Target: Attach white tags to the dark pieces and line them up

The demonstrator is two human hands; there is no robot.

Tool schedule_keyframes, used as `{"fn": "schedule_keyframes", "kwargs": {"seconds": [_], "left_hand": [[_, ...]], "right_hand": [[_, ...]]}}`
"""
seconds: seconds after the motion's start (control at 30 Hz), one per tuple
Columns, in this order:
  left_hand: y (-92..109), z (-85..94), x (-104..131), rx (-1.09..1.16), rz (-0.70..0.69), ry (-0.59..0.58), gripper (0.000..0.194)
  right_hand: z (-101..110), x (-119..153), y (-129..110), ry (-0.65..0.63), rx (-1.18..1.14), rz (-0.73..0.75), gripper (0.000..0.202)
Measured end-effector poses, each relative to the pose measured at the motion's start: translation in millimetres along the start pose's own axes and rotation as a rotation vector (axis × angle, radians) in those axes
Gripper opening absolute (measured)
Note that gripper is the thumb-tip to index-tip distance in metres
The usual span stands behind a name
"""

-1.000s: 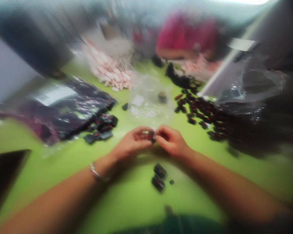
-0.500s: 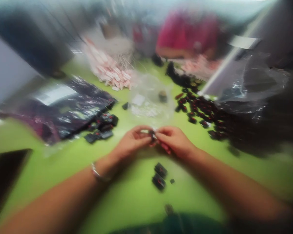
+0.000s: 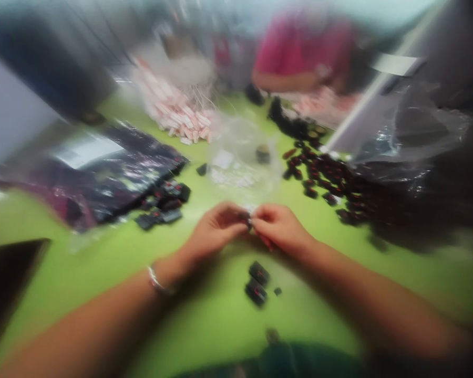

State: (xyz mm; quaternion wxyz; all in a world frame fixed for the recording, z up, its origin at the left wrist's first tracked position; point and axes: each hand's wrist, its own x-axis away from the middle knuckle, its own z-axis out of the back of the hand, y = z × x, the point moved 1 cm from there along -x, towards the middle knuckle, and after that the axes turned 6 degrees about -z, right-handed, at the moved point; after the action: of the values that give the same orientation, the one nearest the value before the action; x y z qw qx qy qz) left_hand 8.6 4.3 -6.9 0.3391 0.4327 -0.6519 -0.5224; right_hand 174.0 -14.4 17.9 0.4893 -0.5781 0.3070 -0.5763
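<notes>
Over the green table [image 3: 205, 325], a small dark part [image 3: 244, 216] is held between the thumb and fingers of the left hand [image 3: 215, 228]. At its right end, the right hand [image 3: 284, 228] is narrowed to a pinch; whether anything else is gripped there cannot be told. If pressure is applied unevenly, the part could be twisted loose and dropped. Nearer the body, the tiny dark fragment [image 3: 278, 291] beside two black blocks [image 3: 256, 292] could be knocked astray by a careless reach.
</notes>
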Motion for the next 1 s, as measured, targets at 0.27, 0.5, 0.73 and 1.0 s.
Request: {"fn": "schedule_keyframes", "kwargs": {"seconds": [0.27,0.5,0.73,1.0], "left_hand": [[-4.8,-3.2,1.0,0.042,-0.009,0.038,0.028],[-4.8,0.5,0.0,0.103,0.053,-0.03,0.031],[-3.7,1.0,-0.1,0.019,0.003,-0.044,0.027],[-10.3,-2.3,0.6,-0.109,-0.075,-0.005,0.023]], "right_hand": [[-9.5,-6.5,2.4,0.164,0.124,0.073,0.014],[-3.6,1.5,-0.4,-0.012,-0.044,-0.023,0.014],[-1.1,2.0,-2.9,-0.023,-0.068,-0.011,0.011],[-9.8,-5.6,10.2,0.177,0.163,0.102,0.013]]}}
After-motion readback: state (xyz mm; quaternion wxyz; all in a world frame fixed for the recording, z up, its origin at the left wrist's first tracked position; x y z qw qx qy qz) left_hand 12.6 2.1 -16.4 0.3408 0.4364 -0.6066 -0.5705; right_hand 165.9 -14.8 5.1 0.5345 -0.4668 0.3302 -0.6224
